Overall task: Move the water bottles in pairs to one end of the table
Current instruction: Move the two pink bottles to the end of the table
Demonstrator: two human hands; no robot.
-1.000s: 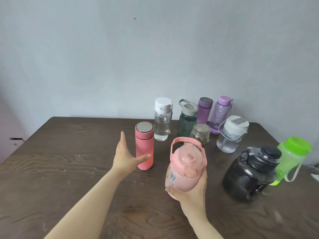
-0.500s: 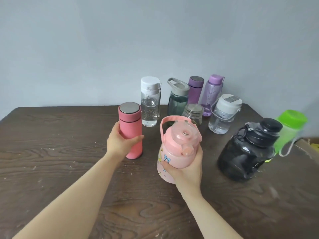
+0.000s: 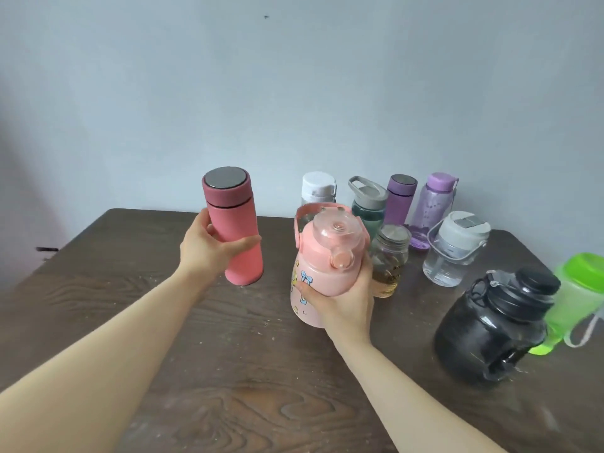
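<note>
My left hand (image 3: pixel 209 253) grips a tall coral-pink flask (image 3: pixel 233 223) with a steel lid, held above the dark wooden table (image 3: pixel 98 305). My right hand (image 3: pixel 343 302) holds a round pink jug (image 3: pixel 323 266) with a carry handle and cartoon stickers, also lifted off the table. Behind them stand a white-capped clear bottle (image 3: pixel 318 188), a grey-lidded green bottle (image 3: pixel 367 204), two purple bottles (image 3: pixel 400 197) (image 3: pixel 433 207) and a small glass jar (image 3: pixel 390 259).
On the right stand a clear jug with a white lid (image 3: pixel 456 250), a big black jug (image 3: pixel 496 328) and a green bottle (image 3: pixel 578 295) near the table's right edge. A plain wall rises behind the table. Bare wood lies at left and front.
My left hand closed on the coral flask and lifted it off the table. The pink jug in my right hand stayed raised, and the view shifted.
</note>
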